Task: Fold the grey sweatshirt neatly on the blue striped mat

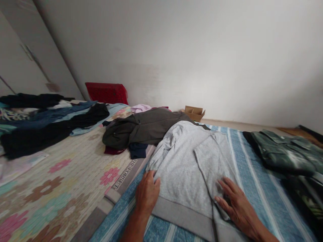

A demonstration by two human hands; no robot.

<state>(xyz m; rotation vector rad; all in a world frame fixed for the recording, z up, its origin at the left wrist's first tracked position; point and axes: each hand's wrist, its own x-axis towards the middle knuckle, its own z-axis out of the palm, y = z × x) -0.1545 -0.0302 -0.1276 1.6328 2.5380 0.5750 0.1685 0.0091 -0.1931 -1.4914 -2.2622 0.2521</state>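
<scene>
Grey sweatshirt (181, 168) lies flat on blue striped mat (262, 188). My left hand (147, 193) touches its edge, fingers pressed together; my right hand (238, 201) is spread on the folded sleeve (214, 161). Dark olive hooded jacket (141, 129) touches the far side; camouflage shirt (282, 151) lies right.

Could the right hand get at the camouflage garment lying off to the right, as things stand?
Probably yes. The right hand rests on the grey sweatshirt, and only a stretch of blue striped bedding lies between it and the camouflage garment, with nothing piled in the way.
</scene>
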